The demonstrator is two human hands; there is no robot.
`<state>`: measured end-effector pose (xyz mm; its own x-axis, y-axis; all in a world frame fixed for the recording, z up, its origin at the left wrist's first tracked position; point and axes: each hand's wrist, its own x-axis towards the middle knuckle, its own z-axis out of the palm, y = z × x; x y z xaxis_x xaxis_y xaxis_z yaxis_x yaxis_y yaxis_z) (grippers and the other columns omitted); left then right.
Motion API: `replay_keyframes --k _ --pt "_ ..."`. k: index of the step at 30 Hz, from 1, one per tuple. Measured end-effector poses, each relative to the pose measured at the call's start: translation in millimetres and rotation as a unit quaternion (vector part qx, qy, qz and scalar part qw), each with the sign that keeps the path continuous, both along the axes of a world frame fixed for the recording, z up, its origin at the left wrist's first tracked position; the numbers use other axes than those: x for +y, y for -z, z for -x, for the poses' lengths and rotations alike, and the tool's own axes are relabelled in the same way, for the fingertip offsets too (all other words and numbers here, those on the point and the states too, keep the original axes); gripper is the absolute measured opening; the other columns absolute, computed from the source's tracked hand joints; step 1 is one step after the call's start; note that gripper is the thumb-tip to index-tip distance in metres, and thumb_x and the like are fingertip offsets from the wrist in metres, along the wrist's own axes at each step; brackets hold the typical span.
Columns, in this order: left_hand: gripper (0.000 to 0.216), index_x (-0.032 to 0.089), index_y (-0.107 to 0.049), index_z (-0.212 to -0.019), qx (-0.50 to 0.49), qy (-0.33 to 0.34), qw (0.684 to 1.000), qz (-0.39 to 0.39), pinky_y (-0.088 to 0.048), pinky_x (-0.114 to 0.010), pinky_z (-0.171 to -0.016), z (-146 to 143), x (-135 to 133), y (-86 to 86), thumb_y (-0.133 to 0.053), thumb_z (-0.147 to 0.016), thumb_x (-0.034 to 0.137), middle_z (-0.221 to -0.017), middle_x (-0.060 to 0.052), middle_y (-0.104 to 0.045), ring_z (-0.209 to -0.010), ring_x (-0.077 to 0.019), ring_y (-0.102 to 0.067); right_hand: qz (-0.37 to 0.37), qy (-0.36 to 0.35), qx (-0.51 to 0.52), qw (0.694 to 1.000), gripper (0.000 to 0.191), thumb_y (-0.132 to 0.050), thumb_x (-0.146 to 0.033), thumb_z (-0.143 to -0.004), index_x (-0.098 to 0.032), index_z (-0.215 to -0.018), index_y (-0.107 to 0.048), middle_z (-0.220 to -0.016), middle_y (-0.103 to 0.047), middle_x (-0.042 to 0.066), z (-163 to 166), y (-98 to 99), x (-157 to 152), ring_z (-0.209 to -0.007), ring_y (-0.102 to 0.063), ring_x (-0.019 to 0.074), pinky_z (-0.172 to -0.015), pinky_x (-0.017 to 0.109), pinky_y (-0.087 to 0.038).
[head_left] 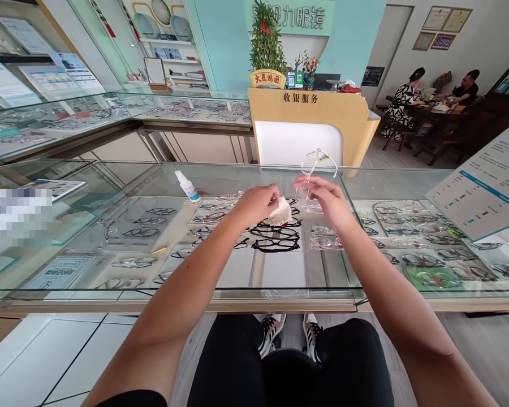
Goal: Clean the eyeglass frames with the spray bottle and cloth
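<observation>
My right hand (327, 199) is closed on a pair of clear-framed glasses (313, 167), held up above the glass display counter (110, 226) with a small tag on one temple. My left hand (254, 202) pinches a small white cleaning cloth (280, 212) just left of the glasses. Both hands hover over the counter top, a little apart from each other. A small white spray bottle (187, 186) with a blue label lies on the glass to the left of my left hand.
Under the glass lie several rows of spectacle frames (275, 237). A wooden cashier desk (314, 121) with a plant stands behind. An information sheet (483, 186) leans at the right. Two people sit at a table (441, 107) at the back right.
</observation>
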<state>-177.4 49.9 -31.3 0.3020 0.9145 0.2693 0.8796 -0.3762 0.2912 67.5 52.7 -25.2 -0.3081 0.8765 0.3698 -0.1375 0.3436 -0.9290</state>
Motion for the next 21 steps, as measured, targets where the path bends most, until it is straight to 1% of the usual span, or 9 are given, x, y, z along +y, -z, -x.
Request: replay_keyframes --k 2,4,8,10,12,13,15,19,21 --pt "0.023 0.023 -0.07 -0.119 -0.065 -0.036 0.997 0.014 -0.037 -0.035 -0.068 3.3 1.6 -1.9 -0.056 -0.103 0.029 -0.088 -0.005 -0.077 -0.075 -0.0247 -0.065 0.003 -0.001 0.003 1.0 0.029 -0.073 -0.046 -0.095 -0.03 -0.114 -0.088 -0.111 -0.087 0.002 0.7 -1.1 -0.9 -0.099 -0.066 0.0236 -0.092 0.039 -0.05" --pt "0.026 0.023 -0.07 -0.122 -0.154 -0.048 0.987 0.025 -0.038 -0.034 -0.066 6.6 4.3 -4.7 -0.056 -0.103 0.034 -0.085 -0.004 -0.077 -0.07 -0.0226 -0.063 0.006 -0.002 0.005 1.0 0.028 -0.072 -0.045 -0.095 -0.03 -0.113 -0.088 -0.112 -0.087 0.002 1.4 -2.2 -2.0 -0.103 -0.068 0.0243 -0.094 0.039 -0.051" --pt "0.033 0.02 -0.075 -0.11 -0.336 -0.027 0.94 0.048 -0.045 -0.032 -0.073 11.1 11.0 -10.1 -0.066 -0.096 0.048 -0.095 -0.006 -0.08 -0.079 -0.0207 -0.065 0.015 -0.007 -0.006 1.0 0.028 -0.071 -0.044 -0.094 -0.029 -0.11 -0.088 -0.114 -0.088 0.003 2.0 -4.0 -4.4 -0.112 -0.071 0.0265 -0.098 0.041 -0.053" --pt "0.04 0.019 -0.075 -0.104 -0.401 -0.02 0.913 0.068 -0.047 -0.031 -0.075 11.2 12.8 -12.0 -0.071 -0.09 0.056 -0.096 -0.006 -0.079 -0.081 -0.02 -0.063 0.014 -0.022 -0.011 1.0 0.028 -0.071 -0.042 -0.093 -0.029 -0.11 -0.088 -0.114 -0.089 0.003 2.1 -4.5 -5.8 -0.119 -0.072 0.0276 -0.102 0.042 -0.053" --pt "0.046 0.019 -0.075 -0.104 -0.441 -0.014 0.893 0.087 -0.048 -0.031 -0.074 9.4 12.4 -13.1 -0.076 -0.085 0.061 -0.097 -0.006 -0.077 -0.081 -0.0194 -0.062 0.007 -0.043 -0.017 0.999 0.027 -0.071 -0.04 -0.092 -0.028 -0.11 -0.088 -0.116 -0.089 0.004 2.6 -4.9 -7.4 -0.125 -0.072 0.0286 -0.107 0.043 -0.053" --pt "0.048 0.019 -0.074 -0.104 -0.448 -0.008 0.89 0.088 -0.048 -0.031 -0.074 7.8 11.2 -13.5 -0.076 -0.084 0.062 -0.095 -0.005 -0.077 -0.079 -0.019 -0.062 0.002 -0.054 -0.019 0.998 0.027 -0.071 -0.04 -0.092 -0.028 -0.11 -0.088 -0.117 -0.089 0.003 3.1 -5.1 -8.3 -0.127 -0.073 0.0289 -0.109 0.043 -0.052" --pt "0.048 0.019 -0.074 -0.106 -0.431 0.014 0.9 0.067 -0.046 -0.03 -0.071 3.4 6.5 -14.6 -0.074 -0.087 0.063 -0.09 -0.004 -0.074 -0.075 -0.0178 -0.059 -0.01 -0.072 -0.021 0.997 0.025 -0.073 -0.041 -0.093 -0.029 -0.11 -0.088 -0.119 -0.089 0.003 4.6 -5.5 -9.9 -0.129 -0.074 0.0291 -0.113 0.045 -0.052" --pt "0.037 0.02 -0.072 -0.107 -0.314 0.045 0.948 -0.02 -0.039 -0.03 -0.07 -7.4 -8.9 -18.3 -0.061 -0.102 0.055 -0.08 -0.001 -0.071 -0.069 -0.0162 -0.053 -0.033 -0.086 -0.009 0.996 0.024 -0.078 -0.045 -0.093 -0.03 -0.108 -0.089 -0.114 -0.089 0.003 7.3 -6.9 -11.7 -0.123 -0.076 0.0284 -0.116 0.046 -0.052" --pt "0.033 0.021 -0.072 -0.106 -0.266 0.048 0.962 -0.046 -0.036 -0.03 -0.068 -11.9 -16.0 -20.2 -0.057 -0.106 0.051 -0.077 0.0 -0.069 -0.068 -0.0157 -0.051 -0.038 -0.087 0.001 0.995 0.024 -0.08 -0.048 -0.093 -0.03 -0.107 -0.089 -0.113 -0.089 0.003 7.3 -8.2 -12.3 -0.121 -0.077 0.0282 -0.119 0.047 -0.052"
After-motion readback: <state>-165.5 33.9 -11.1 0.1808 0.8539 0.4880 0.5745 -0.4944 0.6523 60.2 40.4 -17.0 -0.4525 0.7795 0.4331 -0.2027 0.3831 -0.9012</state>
